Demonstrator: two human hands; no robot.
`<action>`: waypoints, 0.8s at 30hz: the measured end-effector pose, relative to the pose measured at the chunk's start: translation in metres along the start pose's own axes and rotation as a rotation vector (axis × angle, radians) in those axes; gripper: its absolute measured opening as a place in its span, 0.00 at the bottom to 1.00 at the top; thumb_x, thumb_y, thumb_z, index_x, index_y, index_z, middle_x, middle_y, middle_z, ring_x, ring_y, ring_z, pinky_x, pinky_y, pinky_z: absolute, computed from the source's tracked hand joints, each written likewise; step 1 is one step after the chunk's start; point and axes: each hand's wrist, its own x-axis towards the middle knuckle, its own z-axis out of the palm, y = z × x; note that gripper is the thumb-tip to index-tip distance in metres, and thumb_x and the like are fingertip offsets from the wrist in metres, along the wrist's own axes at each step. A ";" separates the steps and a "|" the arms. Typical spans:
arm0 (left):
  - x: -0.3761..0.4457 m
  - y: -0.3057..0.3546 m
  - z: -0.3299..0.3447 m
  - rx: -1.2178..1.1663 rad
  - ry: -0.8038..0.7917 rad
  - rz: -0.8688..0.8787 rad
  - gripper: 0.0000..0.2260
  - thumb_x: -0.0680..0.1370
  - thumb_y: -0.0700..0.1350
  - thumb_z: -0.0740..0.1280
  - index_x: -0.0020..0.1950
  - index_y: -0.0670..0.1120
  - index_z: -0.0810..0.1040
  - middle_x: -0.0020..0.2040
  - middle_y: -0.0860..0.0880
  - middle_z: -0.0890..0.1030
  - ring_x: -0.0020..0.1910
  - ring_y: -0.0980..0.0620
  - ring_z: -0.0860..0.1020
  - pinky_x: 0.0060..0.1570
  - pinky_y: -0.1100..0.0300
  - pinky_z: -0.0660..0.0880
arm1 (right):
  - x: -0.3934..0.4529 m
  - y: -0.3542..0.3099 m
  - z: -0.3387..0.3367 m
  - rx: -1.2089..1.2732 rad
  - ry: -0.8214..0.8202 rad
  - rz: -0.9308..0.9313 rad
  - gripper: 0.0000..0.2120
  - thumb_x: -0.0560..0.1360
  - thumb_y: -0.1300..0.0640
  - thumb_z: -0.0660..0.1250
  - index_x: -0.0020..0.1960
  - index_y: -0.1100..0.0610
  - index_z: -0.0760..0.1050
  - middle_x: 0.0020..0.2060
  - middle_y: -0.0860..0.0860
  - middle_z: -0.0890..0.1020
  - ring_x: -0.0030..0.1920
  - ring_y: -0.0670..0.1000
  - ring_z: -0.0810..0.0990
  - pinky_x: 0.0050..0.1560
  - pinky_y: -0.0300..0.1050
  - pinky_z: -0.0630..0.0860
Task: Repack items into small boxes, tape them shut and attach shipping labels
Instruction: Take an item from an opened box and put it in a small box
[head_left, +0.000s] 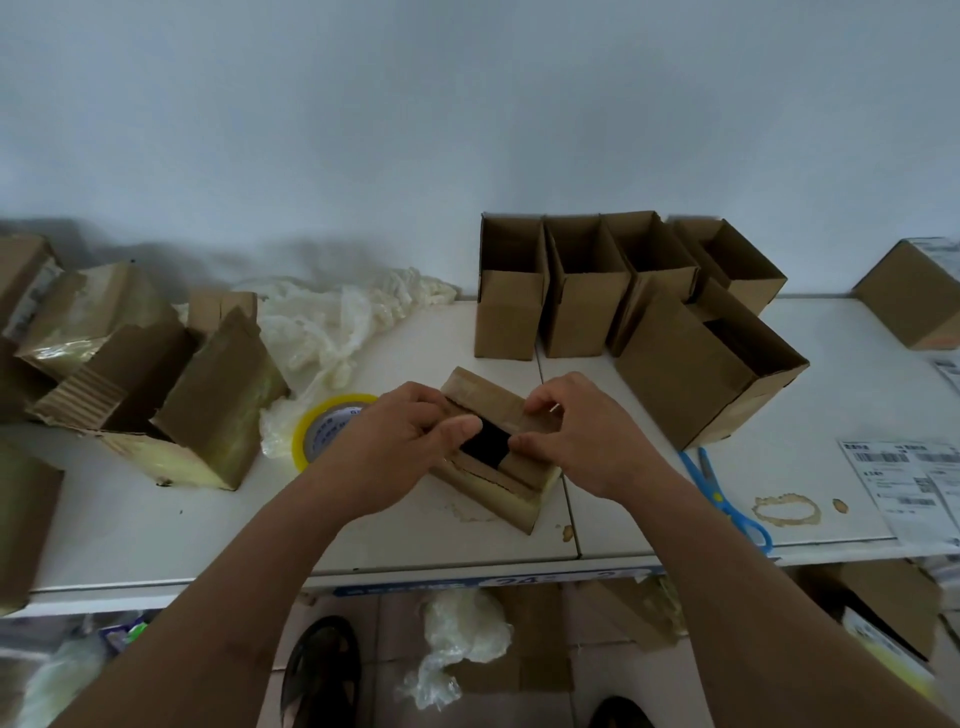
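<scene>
A small taped cardboard box (511, 501) lies on the white table (208, 530) in front of me, its top flaps parted. Something black (485, 441) shows in the gap. My left hand (400, 441) grips the left flap, thumb over its edge. My right hand (576, 436) grips the right flap, fingers curled on top. A roll of clear tape (324, 426) with a yellow core lies just left of my left hand. Several open empty small boxes (587, 291) stand at the back right. Shipping labels (904, 483) lie at the right edge.
Blue scissors (727, 499) lie right of the box. Opened taped cartons (171, 395) crowd the left side, with crumpled plastic wrap (332, 322) behind them. A closed box (919, 296) sits far right. Boxes and plastic lie on the floor under the table.
</scene>
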 end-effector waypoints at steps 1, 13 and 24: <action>0.000 -0.002 -0.001 0.017 -0.007 0.003 0.12 0.75 0.62 0.65 0.41 0.57 0.81 0.56 0.61 0.75 0.50 0.63 0.75 0.45 0.70 0.68 | 0.000 0.000 0.000 -0.018 0.007 -0.013 0.15 0.72 0.45 0.73 0.54 0.46 0.72 0.50 0.43 0.72 0.49 0.43 0.72 0.49 0.38 0.70; 0.002 -0.008 0.007 0.429 -0.119 0.111 0.22 0.78 0.55 0.67 0.72 0.63 0.68 0.67 0.56 0.60 0.56 0.56 0.62 0.59 0.61 0.66 | -0.003 -0.003 -0.012 -0.026 0.107 -0.011 0.14 0.83 0.48 0.56 0.51 0.51 0.79 0.36 0.45 0.78 0.35 0.41 0.73 0.33 0.31 0.67; 0.004 -0.004 0.006 0.570 -0.248 0.117 0.21 0.80 0.60 0.59 0.74 0.64 0.64 0.77 0.57 0.44 0.70 0.48 0.57 0.69 0.49 0.65 | 0.022 0.015 0.017 0.297 0.317 0.255 0.10 0.82 0.55 0.61 0.57 0.53 0.79 0.49 0.47 0.79 0.51 0.47 0.76 0.50 0.39 0.67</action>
